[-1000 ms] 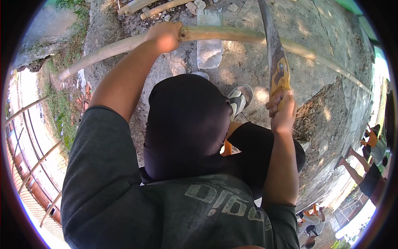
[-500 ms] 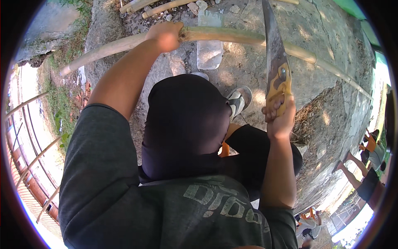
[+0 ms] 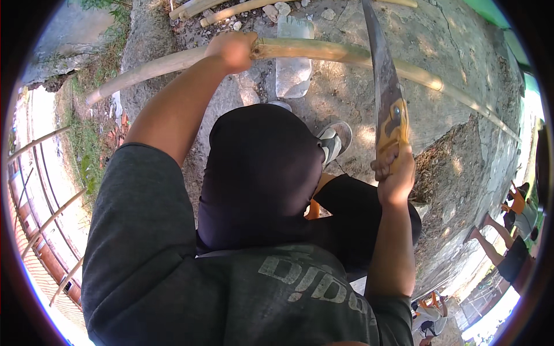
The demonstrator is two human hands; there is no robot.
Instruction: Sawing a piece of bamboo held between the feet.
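Observation:
A long bamboo pole [image 3: 323,49] runs crosswise in front of me, from the left across to the far right. My left hand [image 3: 232,52] is closed around it, left of the middle. In my right hand [image 3: 396,173] is a hand saw [image 3: 386,86], gripped by its yellow handle. The saw's blade points away from me and crosses the pole to the right of my left hand. Whether its teeth have entered the bamboo I cannot tell.
A pale flat block [image 3: 294,78] lies under the pole on the concrete ground [image 3: 346,81]. More bamboo poles [image 3: 234,12] and small stones lie at the far edge. Other people [image 3: 511,254] are at the right rim. My shoe [image 3: 332,141] rests near the block.
My right hand has drawn the saw slightly back toward me. My left hand stays on the bamboo pole, and the pole has hardly moved.

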